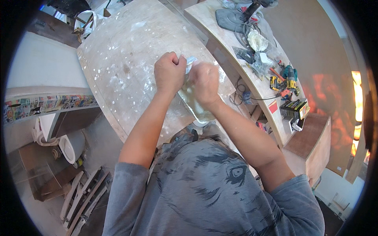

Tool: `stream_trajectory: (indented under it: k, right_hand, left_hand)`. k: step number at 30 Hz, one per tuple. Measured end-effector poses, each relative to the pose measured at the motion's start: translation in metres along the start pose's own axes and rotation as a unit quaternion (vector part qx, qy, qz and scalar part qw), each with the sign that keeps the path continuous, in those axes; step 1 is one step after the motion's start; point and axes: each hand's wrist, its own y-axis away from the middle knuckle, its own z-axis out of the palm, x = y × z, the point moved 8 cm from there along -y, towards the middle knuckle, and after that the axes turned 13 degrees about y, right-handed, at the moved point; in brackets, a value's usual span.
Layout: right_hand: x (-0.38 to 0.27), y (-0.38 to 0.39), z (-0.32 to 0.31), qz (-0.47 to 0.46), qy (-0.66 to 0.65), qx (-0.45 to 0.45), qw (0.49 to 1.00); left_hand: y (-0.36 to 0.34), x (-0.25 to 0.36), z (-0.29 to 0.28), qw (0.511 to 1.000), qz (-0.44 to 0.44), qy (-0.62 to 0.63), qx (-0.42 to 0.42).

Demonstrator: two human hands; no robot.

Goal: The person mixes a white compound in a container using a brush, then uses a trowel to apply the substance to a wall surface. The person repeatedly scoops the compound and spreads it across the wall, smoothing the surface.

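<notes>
My left hand (170, 73) is closed in a fist over the speckled work table, its thumb and fingers pinched at the edge of a small shiny whitish-blue piece (190, 60), perhaps plastic or foil. Close beside it, my right hand (204, 80) is curled too, slightly smeared by motion, at the other side of the same piece. What its fingers grip is mostly hidden. Beneath the right hand lies a pale, flat piece with a whitish edge (201, 113), partly covered by the hand and wrist. White spots and smears mark the tabletop (122, 51).
A side bench (214, 19) on the right carries a dark stand base (229, 19), bunched plastic (258, 41), a yellow-black cordless drill (290, 80) and a black box (294, 109). On the left floor are a white toilet bowl (72, 146) and several long strips (84, 196).
</notes>
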Motion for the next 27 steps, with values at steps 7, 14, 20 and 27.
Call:
stream_trajectory:
  k: [7, 14, 20, 27]
  right_hand:
    - [-0.019, 0.018, -0.018, 0.062, 0.019, -0.168, 0.984]
    - [-0.004, 0.027, 0.007, 0.085, -0.092, -0.133, 0.983]
    - [-0.006, 0.006, -0.020, 0.132, -0.066, -0.152, 0.977]
    - [-0.005, 0.024, 0.013, 0.045, -0.063, -0.180, 0.980]
  left_hand:
    - [0.001, 0.001, -0.003, 1.000, -0.002, -0.005, 0.006]
    - [0.002, 0.002, 0.000, 1.000, -0.001, -0.019, -0.011]
    - [0.001, 0.001, 0.002, 0.999, 0.029, -0.016, -0.007]
    - [0.001, -0.001, 0.000, 1.000, 0.025, -0.017, 0.003]
